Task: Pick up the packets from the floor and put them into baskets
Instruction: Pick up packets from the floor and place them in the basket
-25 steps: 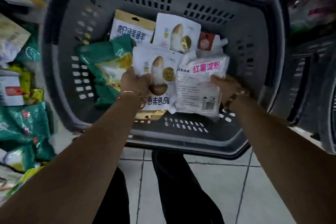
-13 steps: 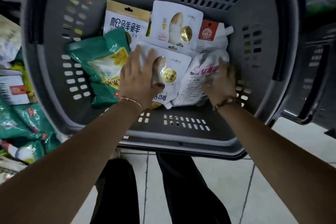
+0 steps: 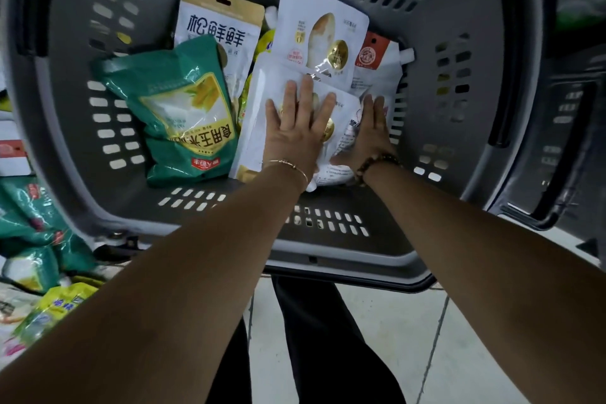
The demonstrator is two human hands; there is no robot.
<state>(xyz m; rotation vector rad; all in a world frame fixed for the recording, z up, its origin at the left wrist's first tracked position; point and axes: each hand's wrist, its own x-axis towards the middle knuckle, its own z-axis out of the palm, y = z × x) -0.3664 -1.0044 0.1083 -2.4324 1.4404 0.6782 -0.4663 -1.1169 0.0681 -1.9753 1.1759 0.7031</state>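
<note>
- A person's left hand (image 3: 296,131) lies flat, fingers straight and spread, pressing on a white packet (image 3: 259,115) in the middle of a grey basket (image 3: 65,148).
- The right hand (image 3: 372,135) lies just beside it, to the right. It is palm down with straight fingers close together, resting on a crumpled white packet with small print (image 3: 337,171). Neither hand grips anything.
- A thin gold bracelet (image 3: 288,166) circles the left wrist and a dark bead bracelet (image 3: 377,162) the right.
- Left of the hands, a green packet with a yellow panel (image 3: 183,108) lies on the basket floor, its far edge overlapping a gold-topped white packet (image 3: 216,26).
- At the far side, a white packet with a gold seal (image 3: 321,33) overlaps the far edge of the packet under the left hand. To its right a spouted pouch with an orange-red label (image 3: 377,59) lies against the right wall.
- A sliver of a yellow packet (image 3: 266,41) shows between the two far white packets.
- Outside the basket, on the floor to the left, lie more packets, among them a green packet (image 3: 32,233) and a yellow-green packet (image 3: 55,308).
- A second grey basket (image 3: 557,148) stands to the right.
- Dark trousers (image 3: 321,338) and pale floor tiles (image 3: 410,338) fill the near foreground.
</note>
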